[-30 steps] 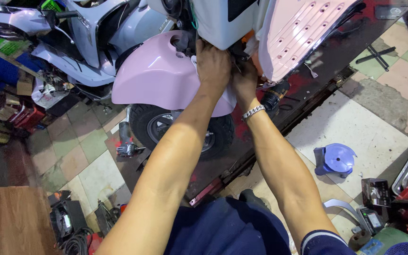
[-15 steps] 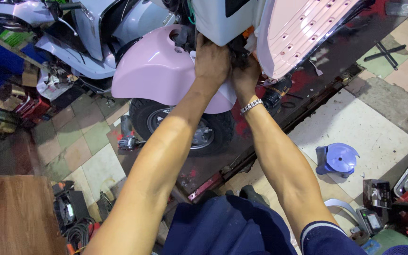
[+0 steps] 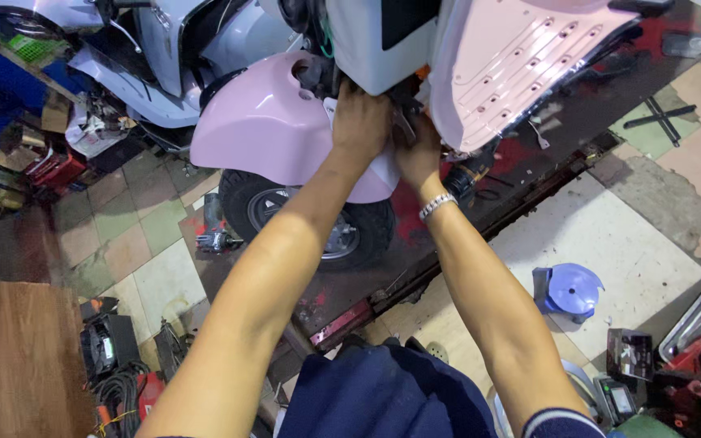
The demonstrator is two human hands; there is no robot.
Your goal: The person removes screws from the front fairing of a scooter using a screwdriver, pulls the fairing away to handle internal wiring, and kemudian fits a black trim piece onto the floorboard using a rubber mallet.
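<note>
Two small grey-screened devices point(image 3: 617, 399) (dark casings) lie at lower right.

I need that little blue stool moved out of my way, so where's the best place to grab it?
Grip the blue stool by the rim of its round seat, coming from above. It stands apart on the tiled floor, right of the right hand, its seat edge looking exposed.

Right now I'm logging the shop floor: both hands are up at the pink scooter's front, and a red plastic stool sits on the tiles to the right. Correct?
Not quite: the head view shows the stool is blue, not red. Both the left hand and right hand are at the pink scooter.
</note>
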